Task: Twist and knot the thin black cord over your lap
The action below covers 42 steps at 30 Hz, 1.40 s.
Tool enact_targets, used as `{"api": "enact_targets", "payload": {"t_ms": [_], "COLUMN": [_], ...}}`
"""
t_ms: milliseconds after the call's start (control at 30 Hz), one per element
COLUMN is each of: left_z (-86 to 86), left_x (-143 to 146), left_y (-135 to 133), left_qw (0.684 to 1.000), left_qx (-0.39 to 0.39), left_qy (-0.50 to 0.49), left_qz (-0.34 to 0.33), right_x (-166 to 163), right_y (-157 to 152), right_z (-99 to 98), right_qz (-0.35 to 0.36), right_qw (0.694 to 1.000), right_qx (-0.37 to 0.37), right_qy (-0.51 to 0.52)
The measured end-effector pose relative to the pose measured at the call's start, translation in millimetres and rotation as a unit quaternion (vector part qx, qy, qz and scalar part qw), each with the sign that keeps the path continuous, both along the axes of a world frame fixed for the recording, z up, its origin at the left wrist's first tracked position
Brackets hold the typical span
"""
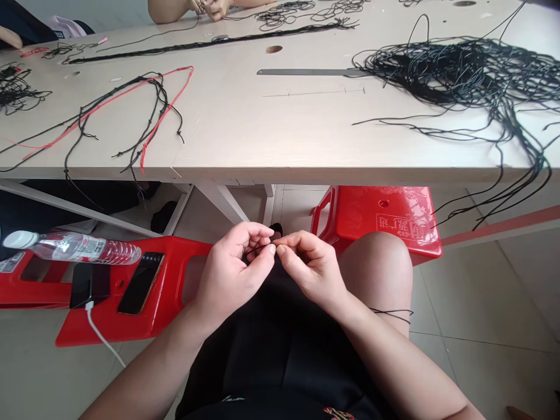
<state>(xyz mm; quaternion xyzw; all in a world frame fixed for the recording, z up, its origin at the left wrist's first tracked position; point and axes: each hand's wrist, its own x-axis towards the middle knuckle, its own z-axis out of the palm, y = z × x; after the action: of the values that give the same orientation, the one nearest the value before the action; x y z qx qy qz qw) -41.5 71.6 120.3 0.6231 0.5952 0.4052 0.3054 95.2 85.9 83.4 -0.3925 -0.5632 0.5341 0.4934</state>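
Over my lap, below the table edge, my left hand (236,269) and my right hand (306,265) meet fingertip to fingertip. Both pinch a thin black cord (261,247) between thumb and forefinger; the short stretch of cord shows between the two hands. A further strand of black cord (391,314) lies across my right forearm and knee. My black clothing hides where the cord runs below the hands.
The pale table (271,134) carries a big tangle of black cords (468,73) at right, red and black braided cords (131,105) at left, and a metal ruler (306,72). Red stools (385,219) stand beneath; one holds a water bottle (74,248) and phones (140,283). Another person's hands (205,7) work at the far edge.
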Motion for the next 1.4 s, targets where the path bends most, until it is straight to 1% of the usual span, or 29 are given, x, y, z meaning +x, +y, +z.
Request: {"api": "enact_targets", "payload": {"t_ms": [67,167,233,267,333,400,467,533,567,600,667,733,800,833,900,933,1000,1067,1133,1200,1233,1333,1400], "left_z": [0.5,3.1,4.8,5.3,5.1,3.6,1.9,1.4,2.0,3.1,6.4,9.3,8.7,6.5,-1.1,-5.8,-13.8,-16.1,-9.3,7.0,17.9,54.2,74.1], "left_x": [2,8,10,10,8,4,0,-5,-8,-12,-20,-27,-28,-24,-10,0,22,40,49,45,40,15,-3], "left_y": [2,5,7,7,7,7,7,7,7,7,7,6,6,6,5,5,4,3,7,16,23,58,90], "left_qw": [1.0,0.999,0.998,0.998,0.998,0.998,0.998,0.997,0.996,0.994,0.993,0.994,0.993,0.991,0.985,0.981,0.974,0.971,0.973,0.98,0.984,0.993,0.996], "left_qx": [0.008,0.026,0.033,0.034,0.025,0.004,-0.016,-0.031,-0.041,-0.052,-0.071,-0.087,-0.107,-0.12,-0.142,-0.146,-0.141,-0.119,-0.083,-0.043,-0.024,0.021,0.041], "left_qy": [-0.019,-0.04,-0.044,-0.043,-0.04,-0.036,-0.024,-0.004,0.005,0.011,0.011,0.001,-0.016,-0.026,-0.042,-0.046,-0.047,-0.036,-0.019,-0.001,0.007,0.028,0.045], "left_qz": [-0.008,-0.022,-0.025,-0.026,-0.034,-0.049,-0.064,-0.076,-0.085,-0.093,-0.092,-0.067,-0.045,-0.051,-0.091,-0.118,-0.17,-0.204,-0.213,-0.194,-0.176,-0.112,-0.07], "right_x": [-1,-1,0,2,5,9,10,9,8,7,8,17,36,49,80,95,121,137,142,137,131,107,88], "right_y": [-3,-5,-5,-4,-1,4,9,13,15,17,19,17,9,2,-16,-27,-47,-61,-62,-47,-35,16,57], "right_z": [0.2,0.1,0.5,0.8,1.1,-0.2,-3.8,-8.4,-10.3,-11.3,-9.7,-3.1,6.0,10.2,15.8,16.7,15.3,12.0,12.2,20.9,29.3,67.3,96.0], "right_qz": [-0.01,-0.035,-0.041,-0.035,-0.022,-0.004,0.046,0.109,0.124,0.124,0.089,0.058,0.034,0.022,0.0,-0.011,-0.029,-0.049,-0.06,-0.061,-0.062,-0.072,-0.077], "right_qw": [0.998,0.986,0.977,0.977,0.983,0.993,0.998,0.993,0.991,0.991,0.994,0.995,0.996,0.995,0.986,0.98,0.966,0.958,0.957,0.959,0.962,0.964,0.96], "right_qx": [0.039,0.119,0.157,0.16,0.141,0.098,0.033,-0.02,-0.035,-0.042,-0.056,-0.078,-0.075,-0.063,-0.045,-0.048,-0.076,-0.097,-0.092,-0.059,-0.031,0.067,0.104], "right_qy": [-0.045,-0.115,-0.135,-0.134,-0.112,-0.063,-0.005,0.035,0.039,0.036,0.019,-0.003,-0.046,-0.08,-0.159,-0.195,-0.244,-0.265,-0.27,-0.269,-0.265,-0.249,-0.247]}}
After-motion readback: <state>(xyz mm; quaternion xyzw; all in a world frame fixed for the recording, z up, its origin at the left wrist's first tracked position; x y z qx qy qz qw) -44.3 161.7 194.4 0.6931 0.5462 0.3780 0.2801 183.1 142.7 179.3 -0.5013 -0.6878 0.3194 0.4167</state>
